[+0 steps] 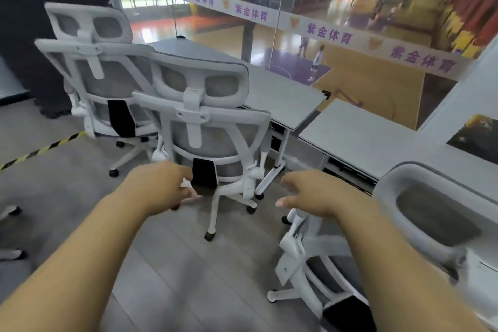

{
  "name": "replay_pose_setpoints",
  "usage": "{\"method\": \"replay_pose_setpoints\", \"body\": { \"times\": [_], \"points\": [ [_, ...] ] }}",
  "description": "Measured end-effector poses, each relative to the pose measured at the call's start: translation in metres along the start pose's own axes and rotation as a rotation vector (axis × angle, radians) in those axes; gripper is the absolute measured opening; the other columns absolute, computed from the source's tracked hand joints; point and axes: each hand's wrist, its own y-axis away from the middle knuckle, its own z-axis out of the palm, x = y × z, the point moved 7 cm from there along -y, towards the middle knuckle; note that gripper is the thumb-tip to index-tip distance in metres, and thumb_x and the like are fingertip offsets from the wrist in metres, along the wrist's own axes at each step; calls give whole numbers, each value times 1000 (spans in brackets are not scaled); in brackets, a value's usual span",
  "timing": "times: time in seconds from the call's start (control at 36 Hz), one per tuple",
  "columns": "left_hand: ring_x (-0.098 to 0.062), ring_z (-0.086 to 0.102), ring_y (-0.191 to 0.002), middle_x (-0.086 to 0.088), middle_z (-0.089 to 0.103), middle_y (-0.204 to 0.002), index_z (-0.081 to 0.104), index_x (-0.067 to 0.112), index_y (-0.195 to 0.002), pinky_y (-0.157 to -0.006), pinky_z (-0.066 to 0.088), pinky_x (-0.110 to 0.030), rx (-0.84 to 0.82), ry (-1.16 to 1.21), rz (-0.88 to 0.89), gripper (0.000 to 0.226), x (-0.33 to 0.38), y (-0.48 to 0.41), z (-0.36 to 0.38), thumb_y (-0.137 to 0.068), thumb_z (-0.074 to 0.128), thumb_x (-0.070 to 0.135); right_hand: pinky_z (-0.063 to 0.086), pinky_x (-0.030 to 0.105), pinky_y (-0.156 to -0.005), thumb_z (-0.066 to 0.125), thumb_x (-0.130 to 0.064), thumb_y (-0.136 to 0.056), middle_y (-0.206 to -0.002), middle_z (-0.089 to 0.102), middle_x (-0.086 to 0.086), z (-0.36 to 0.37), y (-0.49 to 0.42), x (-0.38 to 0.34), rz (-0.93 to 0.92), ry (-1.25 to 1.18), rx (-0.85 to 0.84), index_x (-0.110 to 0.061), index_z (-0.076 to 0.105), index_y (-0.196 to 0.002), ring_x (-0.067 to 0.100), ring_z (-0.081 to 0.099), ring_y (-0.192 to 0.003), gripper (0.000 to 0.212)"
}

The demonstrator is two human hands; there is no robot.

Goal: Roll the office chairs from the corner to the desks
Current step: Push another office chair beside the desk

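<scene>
Behind the middle chair (pixel 213 129), both hands hang half-open, empty.

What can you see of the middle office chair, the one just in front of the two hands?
The middle chair has a white plastic frame, grey mesh back and headrest, a black lumbar piece, and a white star base on dark casters. It stands upright, its back to the camera, facing the grey desk. The left hand reaches to its lower back; contact is unclear.

left arm: bare from lower left of the frame to the wrist, no sleeve showed
right arm: bare from lower right, no sleeve showed
left hand (pixel 159 186): ungloved, no ring or watch showed
right hand (pixel 318 191): ungloved, wrist unadorned
</scene>
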Motion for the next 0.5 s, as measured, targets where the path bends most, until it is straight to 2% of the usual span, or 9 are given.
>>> {"method": "replay_pose_setpoints", "body": {
  "times": [0.08,0.22,0.39,0.5],
  "points": [
    [-17,53,-115,9,57,-117,54,38,-115,-77,48,-33,-21,23,-34,31,-25,-18,1,-87,51,51,49,40,-91,60,-51,-85,-120,60,0,2,-35,-9,-21,16,-29,-23,52,-123,21,57,-104,48],
    [-16,56,-105,7,57,-120,53,36,-121,-78,47,-31,-26,21,-65,36,-50,-57,-6,-88,51,50,46,38,-92,59,-50,-85,-129,56,0,-6,-96,-17,-64,23,-11,-27,46,-133,20,54,-113,54],
    [-17,52,-111,7,58,-122,53,38,-121,-83,47,-34,5,-8,-100,34,-86,-118,-15,-89,49,49,47,37,-85,56,-50,-87,-125,57,0,-34,-178,-26,-112,19,140,-27,49,-128,20,54,-111,48],
    [-18,52,-111,5,56,-123,50,35,-124,-79,46,-33,55,-40,-124,35,-109,-162,-25,-91,47,45,45,34,-84,55,-46,-89,-128,54,-4,-61,-221,-34,-152,1,290,-27,48,-132,19,52,-115,48]
  ]
}}
